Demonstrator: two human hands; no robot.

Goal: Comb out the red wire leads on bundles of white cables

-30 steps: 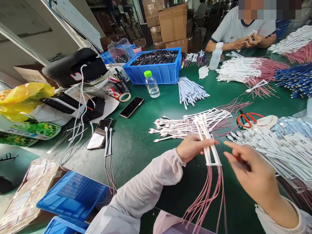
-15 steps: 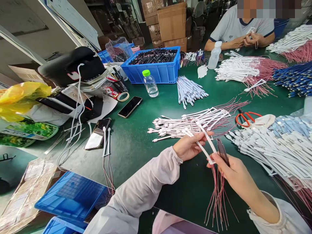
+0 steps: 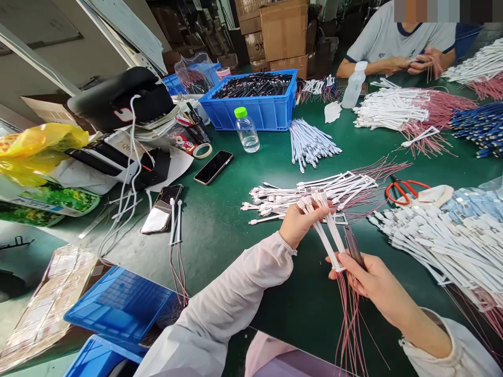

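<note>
My left hand is closed around the upper, connector end of a small bunch of white cables. Lower down, my right hand pinches the same bunch where a white band crosses it, and thin red wires hang below. A dark, flat, narrow tool is also tucked in my right hand; its exact kind I cannot make out. Just beyond my hands, a loose pile of white cables with red wire ends lies on the green table.
At right are a large heap of white cables and orange-handled scissors. Further back stand a blue crate of black cables, a green-capped bottle and a phone. Across the table a person handles wires.
The cables in my hands have come closer together, and my left hand now grips nearer their connector ends. My right hand keeps its hold. The view has shifted slightly.
</note>
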